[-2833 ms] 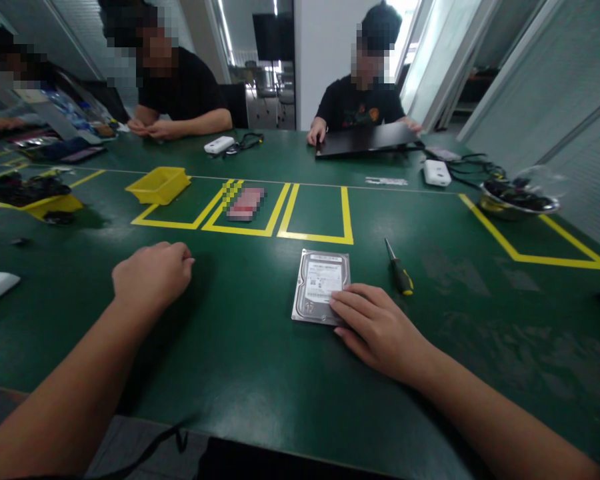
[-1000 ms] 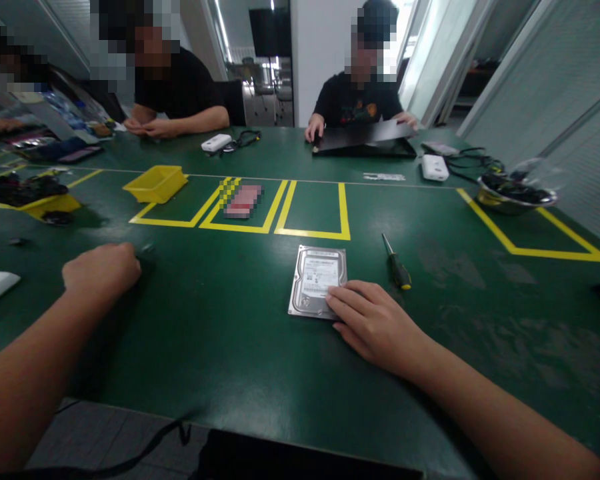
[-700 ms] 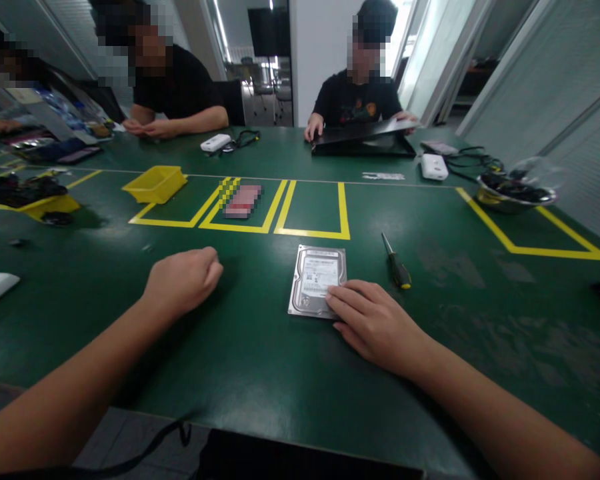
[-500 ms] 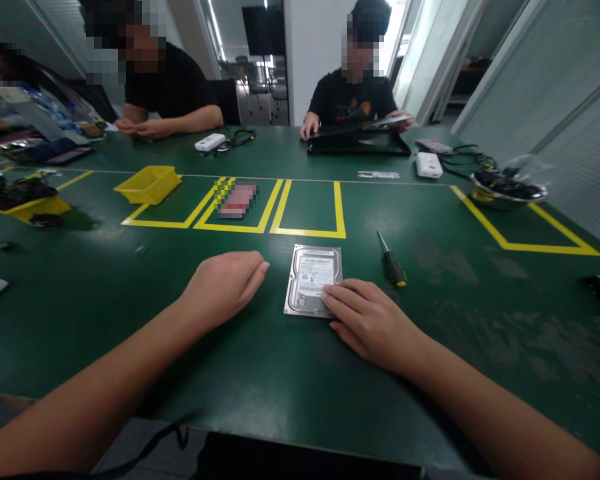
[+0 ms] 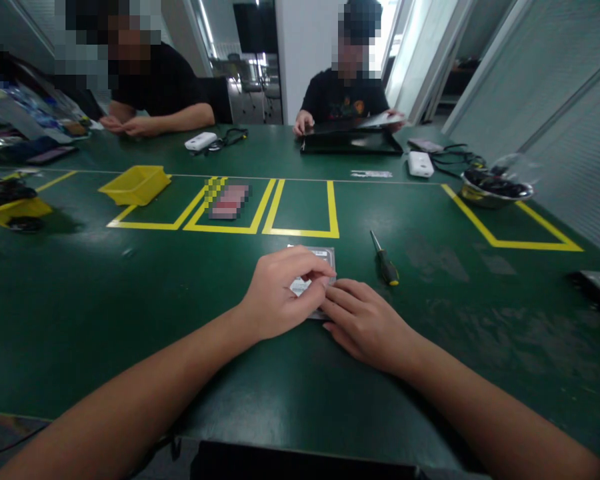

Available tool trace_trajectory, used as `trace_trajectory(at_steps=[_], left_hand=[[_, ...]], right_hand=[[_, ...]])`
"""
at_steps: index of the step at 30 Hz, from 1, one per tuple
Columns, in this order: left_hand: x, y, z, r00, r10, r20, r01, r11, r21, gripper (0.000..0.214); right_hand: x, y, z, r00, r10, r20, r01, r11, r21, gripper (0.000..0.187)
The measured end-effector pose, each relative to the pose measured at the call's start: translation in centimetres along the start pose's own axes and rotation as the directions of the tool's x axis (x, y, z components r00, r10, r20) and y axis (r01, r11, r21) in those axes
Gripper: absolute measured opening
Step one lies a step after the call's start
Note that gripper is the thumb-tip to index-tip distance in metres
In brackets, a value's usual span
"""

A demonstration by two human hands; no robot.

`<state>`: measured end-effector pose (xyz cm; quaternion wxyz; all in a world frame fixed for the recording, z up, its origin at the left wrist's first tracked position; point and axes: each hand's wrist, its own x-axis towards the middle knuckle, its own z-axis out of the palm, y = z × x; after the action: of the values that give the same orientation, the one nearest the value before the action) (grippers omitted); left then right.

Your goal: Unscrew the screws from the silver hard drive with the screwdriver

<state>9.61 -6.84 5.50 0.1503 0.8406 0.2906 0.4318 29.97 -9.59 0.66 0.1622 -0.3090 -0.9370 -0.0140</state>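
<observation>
A silver hard drive (image 5: 324, 253) lies on the green table (image 5: 230, 373), mostly hidden under my hands. My left hand (image 5: 283, 293) sits on top of it with the fingers curled down over its label and far side. From the near right, my right hand (image 5: 367, 323) lays its fingers flat and stretched out on the drive's near right corner. The fingertips of both hands meet over the drive. A black and yellow screwdriver (image 5: 384, 261) rests on the table just right of the drive, untouched.
Yellow tape boxes (image 5: 300, 232) lie beyond the drive, with a yellow bin (image 5: 134, 184) and a pink item (image 5: 227, 200) there. A small dark piece (image 5: 128, 252) lies left. A metal bowl (image 5: 495, 187) stands right. Two people sit across; one handles a laptop (image 5: 350, 141).
My left hand swung out to the left, then came back right across the table and onto the hard drive. My right hand stayed on the drive's corner.
</observation>
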Motion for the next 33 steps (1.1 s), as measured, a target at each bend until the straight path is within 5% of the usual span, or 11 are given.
trace_trajectory(at_steps=[6,20,33], left_hand=[[-0.8,-0.4,1.1,0.996,-0.029,-0.079,0.030,1.000,0.009,0.008],[-2.1,-0.9,1.0,0.993,-0.106,-0.046,0.110,0.991,0.080,0.011],[-2.4,-0.6,1.4,0.986,-0.057,0.158,0.063,0.998,-0.032,0.014]], right_hand=[[0.0,0.1,0.0,1.000,0.008,-0.009,-0.008,1.000,0.018,0.040],[-1.0,0.6,-0.2,0.993,0.034,-0.112,-0.022,0.994,0.104,0.037],[-1.3,0.7,-0.4,0.985,0.058,-0.164,-0.028,0.984,0.178,0.034]])
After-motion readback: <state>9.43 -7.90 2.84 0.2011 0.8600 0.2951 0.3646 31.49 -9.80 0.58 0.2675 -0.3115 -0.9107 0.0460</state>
